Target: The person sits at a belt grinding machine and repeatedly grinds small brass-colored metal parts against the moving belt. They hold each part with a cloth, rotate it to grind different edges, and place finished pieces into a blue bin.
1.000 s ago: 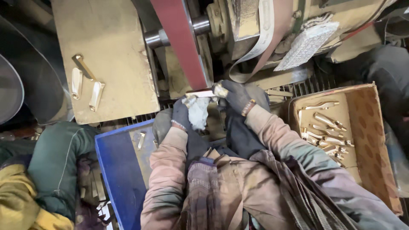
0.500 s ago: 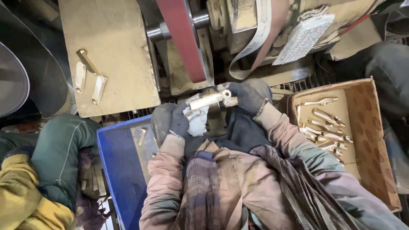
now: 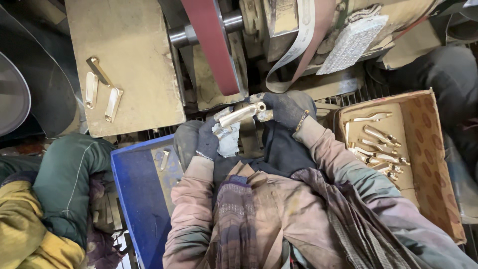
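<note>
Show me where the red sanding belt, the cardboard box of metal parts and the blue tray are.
red sanding belt (image 3: 211, 50): head view, middle of the belt's flat face.
cardboard box (image 3: 438, 164): head view, its right inner wall.
blue tray (image 3: 137, 199): head view, bare blue floor.

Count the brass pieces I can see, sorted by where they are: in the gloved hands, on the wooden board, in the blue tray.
Held by left hand and right hand: 1 brass piece
On wooden board: 3 brass pieces
In blue tray: 1 brass piece
Total: 5
</note>
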